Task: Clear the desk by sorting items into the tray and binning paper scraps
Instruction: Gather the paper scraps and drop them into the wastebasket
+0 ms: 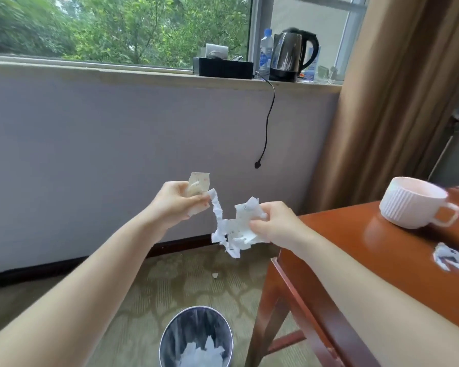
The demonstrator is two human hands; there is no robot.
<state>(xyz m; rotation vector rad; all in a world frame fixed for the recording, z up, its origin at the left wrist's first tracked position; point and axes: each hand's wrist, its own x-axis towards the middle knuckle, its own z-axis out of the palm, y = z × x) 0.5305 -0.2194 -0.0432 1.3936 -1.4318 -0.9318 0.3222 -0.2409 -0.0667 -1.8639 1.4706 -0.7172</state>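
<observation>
Both hands are out past the desk edge, in the middle of the frame, pinched shut on torn paper. The left hand [174, 205] grips a folded scrap at its fingertips, and a crumpled strip [217, 207] trails from it down and to the right. The right hand [273, 225] is closed on a ragged bunch of paper scraps [235, 231] that hangs below its fingers. Whether the strip joins the two bunches or merely lies against the right-hand one cannot be told.

What the coming move turns on is the bin [196, 337] — it sits at the bottom centre of the frame, on the carpet, with white paper already inside. In the picture it lies straight below the gap between the two hands, a shade toward the left hand's side, though the wide lens makes it hard to say whether the paper is truly over the opening. The dangling bunch runs roughly up and down, its lowest tatter pointing at the bin. I would judge both hands about equally placed to let go.

One small scrap [215, 275] lies on the carpet beyond the bin. More torn paper [453, 260] rests on the desk [355, 250] at the right edge, below the white cup [414, 203] — no tray is in view
</observation>
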